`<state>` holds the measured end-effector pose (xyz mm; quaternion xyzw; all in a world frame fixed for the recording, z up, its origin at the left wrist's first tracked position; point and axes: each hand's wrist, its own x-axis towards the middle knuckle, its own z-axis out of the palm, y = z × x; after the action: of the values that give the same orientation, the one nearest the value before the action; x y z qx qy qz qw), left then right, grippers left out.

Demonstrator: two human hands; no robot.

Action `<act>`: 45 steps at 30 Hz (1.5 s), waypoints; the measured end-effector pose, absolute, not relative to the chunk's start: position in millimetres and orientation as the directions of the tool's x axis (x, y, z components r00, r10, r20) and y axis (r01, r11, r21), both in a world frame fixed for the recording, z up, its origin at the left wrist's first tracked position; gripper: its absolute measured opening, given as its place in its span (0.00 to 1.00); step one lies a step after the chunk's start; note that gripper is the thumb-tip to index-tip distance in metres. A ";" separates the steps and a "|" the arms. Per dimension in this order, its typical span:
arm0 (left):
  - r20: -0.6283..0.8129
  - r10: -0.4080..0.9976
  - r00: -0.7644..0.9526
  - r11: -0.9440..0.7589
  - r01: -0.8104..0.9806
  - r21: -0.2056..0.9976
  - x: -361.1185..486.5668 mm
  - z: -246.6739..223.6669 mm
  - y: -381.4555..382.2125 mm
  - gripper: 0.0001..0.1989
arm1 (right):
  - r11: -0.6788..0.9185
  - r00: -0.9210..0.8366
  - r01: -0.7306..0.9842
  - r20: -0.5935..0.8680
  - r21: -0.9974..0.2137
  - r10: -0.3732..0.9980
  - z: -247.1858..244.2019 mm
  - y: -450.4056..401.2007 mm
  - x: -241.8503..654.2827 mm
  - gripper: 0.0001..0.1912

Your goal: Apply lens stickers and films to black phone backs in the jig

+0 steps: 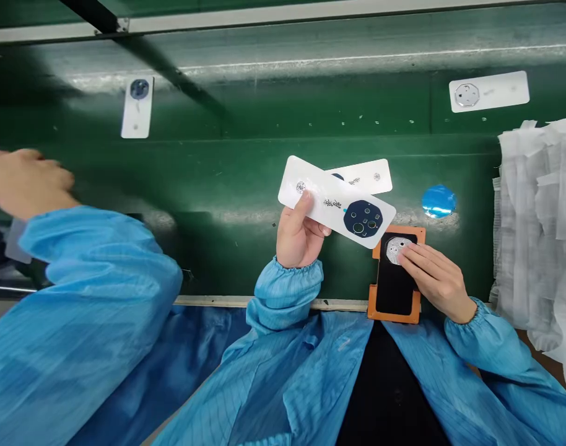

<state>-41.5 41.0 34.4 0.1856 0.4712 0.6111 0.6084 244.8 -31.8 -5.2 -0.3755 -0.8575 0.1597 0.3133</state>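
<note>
My left hand grips a white card by its left part, thumb on top. The card tilts down to the right and has a dark blue round patch with several small circles. Beneath it a second white card sticks out on the upper right. My right hand rests its fingertips, held together, on a silvery octagonal piece. That piece lies at the top of a black slab in an orange frame at the table's front edge.
A blue shiny disc lies above the frame. White cards lie farther back, left and right. White sheets are piled at the right. Another person's blue sleeve and hand fill the left.
</note>
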 end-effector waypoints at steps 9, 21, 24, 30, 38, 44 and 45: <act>-0.376 0.910 -0.173 0.207 -0.597 0.775 -40.9 34.2 44.1 0.13 | 0.697 -0.630 0.532 0.324 -0.482 0.705 -1.7 -25.3 247.4 0.27; -0.270 0.959 0.088 0.278 -0.475 0.835 5.4 29.0 25.1 0.18 | 0.131 0.149 0.479 0.228 -0.868 0.962 41.6 -5.1 241.2 0.06; -0.213 0.946 0.245 0.293 -0.360 0.886 13.3 37.6 20.6 0.16 | -0.132 -0.062 0.247 -0.151 -0.960 0.987 55.6 8.0 240.2 0.14; -0.258 0.897 0.359 0.340 -0.184 0.922 15.3 43.9 16.7 0.16 | -0.391 -0.376 0.199 -0.438 -0.899 0.817 52.7 16.2 218.8 0.19; -0.212 0.917 0.338 0.265 -0.121 0.957 15.1 32.8 9.3 0.16 | -0.296 -0.291 0.277 -0.373 -0.914 0.881 48.1 14.0 213.9 0.15; -0.191 0.980 0.046 0.195 -0.347 0.917 22.7 28.3 17.9 0.20 | 0.202 0.102 0.478 0.283 -0.855 0.954 51.5 15.3 223.8 0.12; -0.189 0.982 -0.002 0.175 -0.365 0.914 24.7 26.3 18.7 0.21 | 0.268 0.148 0.533 0.400 -0.803 0.905 51.0 15.0 222.1 0.13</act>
<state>24.7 18.7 26.3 0.3410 0.4525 0.5443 0.6186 222.1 15.0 51.0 -0.5748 -0.6251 0.1884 0.4933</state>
